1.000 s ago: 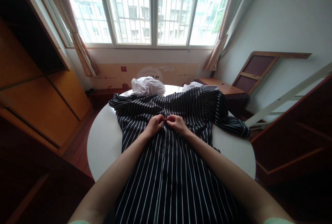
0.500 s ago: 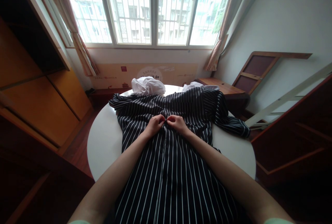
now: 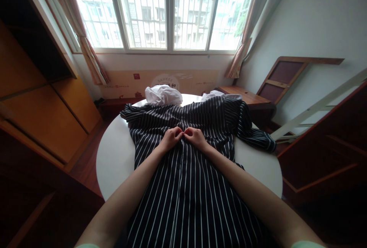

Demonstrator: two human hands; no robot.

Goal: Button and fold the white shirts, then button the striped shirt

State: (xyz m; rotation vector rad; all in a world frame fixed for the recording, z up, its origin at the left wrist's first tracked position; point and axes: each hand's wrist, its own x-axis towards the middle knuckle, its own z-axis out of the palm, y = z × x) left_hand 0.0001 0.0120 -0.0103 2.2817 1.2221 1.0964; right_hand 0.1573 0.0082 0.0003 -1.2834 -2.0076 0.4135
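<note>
A black shirt with white stripes (image 3: 197,186) lies spread over a round white table (image 3: 114,163), its lower end hanging toward me. At the middle of its front, my left hand (image 3: 172,137) and my right hand (image 3: 195,137) meet, fingertips nearly touching. Both hands are closed in a pinch on the front edge of the shirt. Any button between the fingertips is too small to make out. One sleeve (image 3: 255,135) stretches out to the right across the table edge.
Two white cloth bundles, a left one (image 3: 163,95) and a right one (image 3: 220,95), lie at the table's far side. Behind them stand a printed cardboard panel (image 3: 120,79) and a wooden desk (image 3: 246,95). Orange cabinets (image 3: 43,114) are on the left, a white ladder-like frame (image 3: 309,114) on the right.
The fingertips of my right hand have shifted slightly, closer to those of my left. The shirt and everything around it look the same.
</note>
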